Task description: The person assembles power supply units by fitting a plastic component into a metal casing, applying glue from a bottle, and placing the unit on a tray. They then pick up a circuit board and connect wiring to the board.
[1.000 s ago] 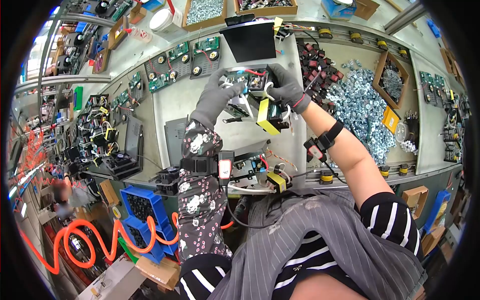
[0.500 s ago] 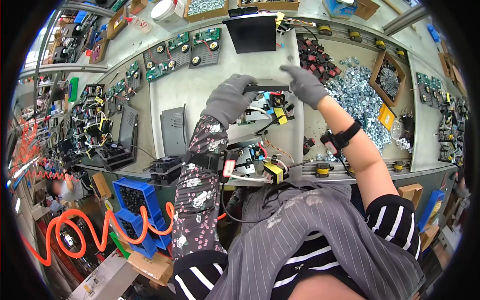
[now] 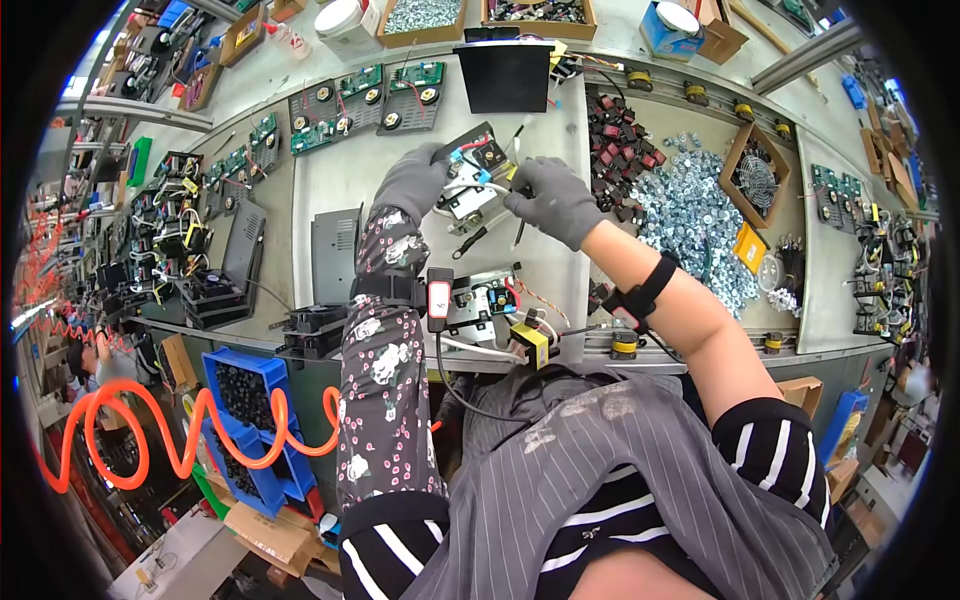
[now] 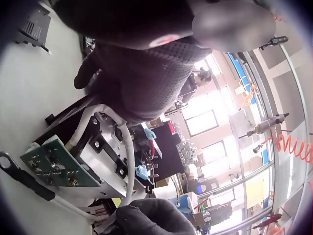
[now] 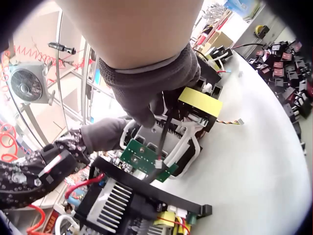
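Note:
An electronics assembly with a black end panel (image 3: pixel 484 150), a green circuit board (image 4: pixel 58 164) and thick white cables (image 4: pixel 128 161) stands tilted on the light worktop (image 3: pixel 350 170). My gloved left hand (image 3: pixel 408 182) grips its left side, the fingertips partly hidden behind it. From the right, my gloved right hand (image 3: pixel 560 203) has curled fingers at the cables beside a yellow-wrapped block (image 5: pixel 200 102). A black lead (image 4: pixel 29 181) with a ring terminal hangs from the assembly. A second assembly (image 3: pixel 480 300) lies nearer my body.
A black panel (image 3: pixel 505 80) stands at the back. Dark red-and-black parts (image 3: pixel 620 150) and a heap of metal pieces (image 3: pixel 690 210) lie right. Vented grey plate (image 3: pixel 335 250), black fan parts (image 3: pixel 312 330) and blue bins (image 3: pixel 240 390) are left; an orange coiled hose (image 3: pixel 130 430) hangs below.
The assembly has turned, bringing its black panel from the top edge to a tilted position. My right hand has moved in from the right, its extended fingers now curled at the cables.

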The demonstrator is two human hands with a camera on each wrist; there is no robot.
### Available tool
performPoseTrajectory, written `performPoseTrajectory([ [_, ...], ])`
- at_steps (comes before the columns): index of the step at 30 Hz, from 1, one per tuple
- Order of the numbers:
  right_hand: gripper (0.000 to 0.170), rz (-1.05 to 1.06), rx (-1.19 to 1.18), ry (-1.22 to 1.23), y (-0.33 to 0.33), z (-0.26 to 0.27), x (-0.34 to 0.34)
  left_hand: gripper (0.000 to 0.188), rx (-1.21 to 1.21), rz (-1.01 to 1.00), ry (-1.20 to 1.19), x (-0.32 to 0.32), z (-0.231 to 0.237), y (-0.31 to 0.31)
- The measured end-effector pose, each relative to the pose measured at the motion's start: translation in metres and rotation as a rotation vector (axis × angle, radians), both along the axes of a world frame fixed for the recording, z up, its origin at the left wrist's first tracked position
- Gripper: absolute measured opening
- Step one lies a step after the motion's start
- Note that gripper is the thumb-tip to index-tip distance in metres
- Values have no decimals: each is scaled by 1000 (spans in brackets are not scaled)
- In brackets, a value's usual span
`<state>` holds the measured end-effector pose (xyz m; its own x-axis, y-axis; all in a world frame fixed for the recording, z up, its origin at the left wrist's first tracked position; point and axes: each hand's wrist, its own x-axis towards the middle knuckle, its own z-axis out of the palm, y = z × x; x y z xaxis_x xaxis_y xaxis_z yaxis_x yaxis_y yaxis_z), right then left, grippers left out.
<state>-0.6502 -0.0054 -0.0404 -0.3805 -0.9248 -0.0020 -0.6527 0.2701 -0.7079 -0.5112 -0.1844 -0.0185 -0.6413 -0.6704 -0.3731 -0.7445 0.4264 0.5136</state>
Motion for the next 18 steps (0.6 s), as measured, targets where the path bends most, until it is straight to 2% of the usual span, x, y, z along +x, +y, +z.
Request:
performPoseTrajectory([
  [4,20,6,-6,46,26,-9,19,35,52,-28,154,-3,-10,0],
  [6,16,83,11,-4,29,-1,17,34,54,-75,140,-7,-4,6],
  [8,14,5,-58,-351,20,17,11,35,47,-126,130,-12,-3,4],
  [10,14,30,-306,83,-1,33,1,33,94,-146,167,-16,-9,5],
  [12,16,137,-222,331,-22,48,-2,32,125,-133,168,-16,-9,7],
  [13,16,137,-228,332,-31,49,1,31,151,-117,169,-16,-7,6],
  [15,18,246,126,600,-46,48,9,30,70,-151,152,-16,-4,4],
  [18,18,301,261,643,-62,53,8,28,-2,-171,153,-15,-5,6],
])
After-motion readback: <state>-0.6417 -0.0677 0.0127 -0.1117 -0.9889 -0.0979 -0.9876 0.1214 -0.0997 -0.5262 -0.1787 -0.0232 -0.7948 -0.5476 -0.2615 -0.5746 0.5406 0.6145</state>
